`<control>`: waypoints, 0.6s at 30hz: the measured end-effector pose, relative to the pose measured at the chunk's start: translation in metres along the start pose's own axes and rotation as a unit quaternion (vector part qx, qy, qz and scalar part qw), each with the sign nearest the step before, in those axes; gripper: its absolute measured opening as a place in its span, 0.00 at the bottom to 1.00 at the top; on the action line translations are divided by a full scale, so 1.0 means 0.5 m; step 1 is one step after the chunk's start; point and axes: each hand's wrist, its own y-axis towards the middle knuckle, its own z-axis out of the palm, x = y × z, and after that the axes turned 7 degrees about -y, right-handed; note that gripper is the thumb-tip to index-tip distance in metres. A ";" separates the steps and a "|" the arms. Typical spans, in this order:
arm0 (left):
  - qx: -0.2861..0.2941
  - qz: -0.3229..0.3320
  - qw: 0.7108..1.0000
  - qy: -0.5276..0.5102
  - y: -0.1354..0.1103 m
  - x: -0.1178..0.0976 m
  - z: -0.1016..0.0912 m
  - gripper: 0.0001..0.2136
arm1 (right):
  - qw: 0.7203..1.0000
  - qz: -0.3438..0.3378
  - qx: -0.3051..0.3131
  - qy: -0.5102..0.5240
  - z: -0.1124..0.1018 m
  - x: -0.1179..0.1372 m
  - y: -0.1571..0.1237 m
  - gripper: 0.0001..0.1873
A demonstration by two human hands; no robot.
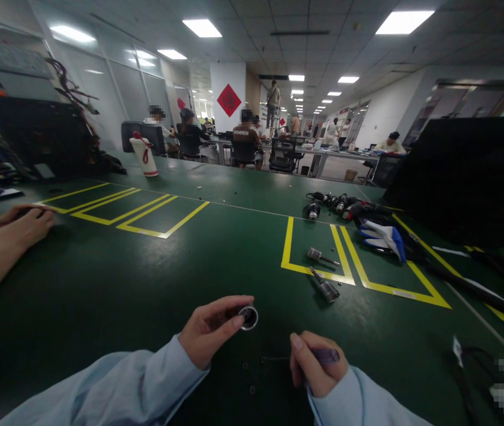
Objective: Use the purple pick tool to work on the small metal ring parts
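My left hand is closed round a small metal ring-shaped part, pinched between thumb and fingers just above the green table. My right hand is wrapped round a thin tool with a purple handle; its dark shaft points left along the table toward the left hand. A few tiny screws lie on the mat between my wrists. Both sleeves are light blue.
Two metal chuck-like parts lie by a yellow-taped box. Behind them are more drill parts and a blue-white glove. Another person's hands rest at the left edge. A white bottle stands far back; cables lie at right.
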 end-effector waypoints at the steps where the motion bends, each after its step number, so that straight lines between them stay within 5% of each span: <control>1: 0.001 0.000 1.000 0.000 -0.001 -0.002 0.002 0.13 | 1.000 -0.001 0.000 -0.002 0.002 -0.002 0.001 0.26; 7: 0.003 -0.013 1.000 -0.016 0.000 0.011 -0.003 0.13 | 1.000 -0.004 -0.011 -0.008 0.004 0.001 0.000 0.26; 11: -0.008 0.001 1.000 -0.011 0.003 0.021 -0.009 0.13 | 0.995 0.045 -0.008 0.085 -0.010 0.017 -0.003 0.25; 15: -0.028 -0.021 0.999 -0.001 0.000 0.016 0.000 0.15 | 0.987 -0.082 -0.029 0.134 -0.025 0.029 -0.007 0.23; 18: -0.030 -0.026 0.999 0.005 -0.006 0.009 0.011 0.14 | 0.976 -0.206 -0.020 0.069 -0.027 0.033 -0.008 0.16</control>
